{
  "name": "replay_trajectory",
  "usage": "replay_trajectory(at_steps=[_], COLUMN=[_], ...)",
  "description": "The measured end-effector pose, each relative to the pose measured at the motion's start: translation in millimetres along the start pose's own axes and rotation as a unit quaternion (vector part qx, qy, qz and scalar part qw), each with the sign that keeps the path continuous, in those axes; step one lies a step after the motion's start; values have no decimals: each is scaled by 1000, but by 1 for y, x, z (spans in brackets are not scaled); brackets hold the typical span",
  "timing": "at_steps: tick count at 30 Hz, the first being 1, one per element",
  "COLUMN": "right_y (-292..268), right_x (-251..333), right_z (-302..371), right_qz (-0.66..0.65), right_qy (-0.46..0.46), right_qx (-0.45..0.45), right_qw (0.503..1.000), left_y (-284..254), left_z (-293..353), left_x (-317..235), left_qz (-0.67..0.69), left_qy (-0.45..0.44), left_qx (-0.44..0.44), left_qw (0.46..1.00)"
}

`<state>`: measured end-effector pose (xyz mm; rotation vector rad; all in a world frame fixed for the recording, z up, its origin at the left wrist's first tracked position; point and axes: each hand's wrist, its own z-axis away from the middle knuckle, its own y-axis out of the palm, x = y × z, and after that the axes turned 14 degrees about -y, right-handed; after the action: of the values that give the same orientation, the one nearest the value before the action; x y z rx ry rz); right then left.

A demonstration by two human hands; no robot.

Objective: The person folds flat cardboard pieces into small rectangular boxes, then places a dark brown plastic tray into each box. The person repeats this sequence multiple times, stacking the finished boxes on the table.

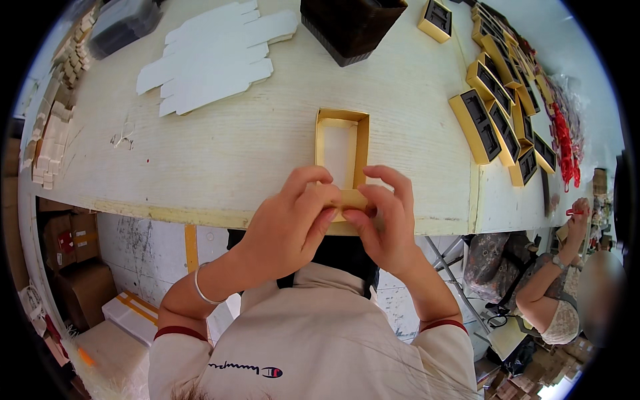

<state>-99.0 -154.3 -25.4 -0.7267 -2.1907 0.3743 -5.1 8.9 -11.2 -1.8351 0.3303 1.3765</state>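
While the open gold box (363, 143) lies at the near edge of the table (227, 153), the left hand (290, 217) and right hand (389, 217) grip its near end between thumbs and fingers; dark trays (352, 27) stand stacked beyond.

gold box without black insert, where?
Head view, just right of centre: the box at the table's near edge, left hand and right hand on its near end.
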Motion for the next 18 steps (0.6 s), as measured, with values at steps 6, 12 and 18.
replay_trajectory(at_steps=[6, 12, 18], right_y=[-3, -8, -18], right_x=[4, 17, 24], right_z=[7, -7, -35], right_qz=[168, 256, 152], right_qy=[-83, -100, 92], right_qx=[82, 176, 340], right_qw=[979, 945, 924], left_y=[5, 2, -6], left_z=[7, 7, -4], left_x=[5, 3, -11], left_qz=[-165, -265, -295], left_qy=[101, 122, 31], left_qx=[-80, -43, 79], left_qw=[978, 956, 952])
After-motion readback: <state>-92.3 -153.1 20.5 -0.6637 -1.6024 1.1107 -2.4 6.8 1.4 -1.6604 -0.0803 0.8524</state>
